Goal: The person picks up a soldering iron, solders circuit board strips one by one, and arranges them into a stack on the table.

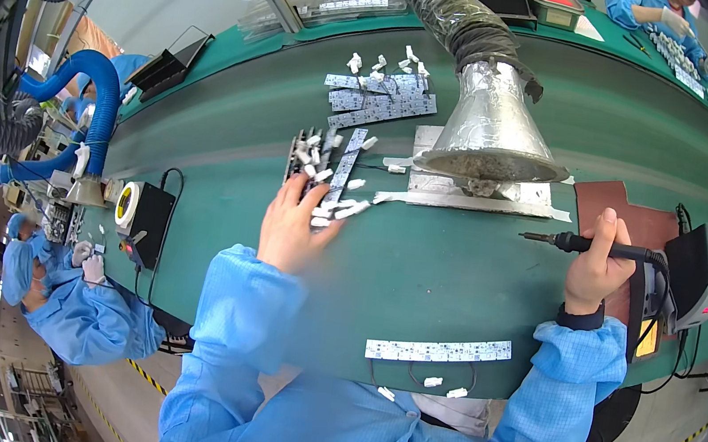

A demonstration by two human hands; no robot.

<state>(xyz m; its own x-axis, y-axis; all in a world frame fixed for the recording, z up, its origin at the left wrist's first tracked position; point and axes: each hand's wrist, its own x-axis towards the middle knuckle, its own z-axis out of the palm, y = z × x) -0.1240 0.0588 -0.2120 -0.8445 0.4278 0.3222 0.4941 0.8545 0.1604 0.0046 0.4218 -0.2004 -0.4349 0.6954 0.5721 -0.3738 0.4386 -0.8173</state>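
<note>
My right hand (600, 269) grips a soldering iron (579, 243) by its handle, and the metal tip points left above the green mat. At the left of the work area my left hand (289, 226) has its fingers apart, with the fingertips at a heap of white plug connectors (324, 174) with dark leads. Whether they touch one is hard to make out. A narrow circuit board strip (346, 165) lies just right of that heap. Close to my body rests another white circuit board strip (438, 351), its wired connectors hanging toward the mat's near edge.
A metal fume hood (495, 132) hangs over a pale plate (429, 191). Behind the heap lie stacked board strips (379, 99). To the right stand a brown pad (632, 213) and a soldering station (696, 275); a black box (144, 220) stands left. Co-workers (93, 303) sit nearby.
</note>
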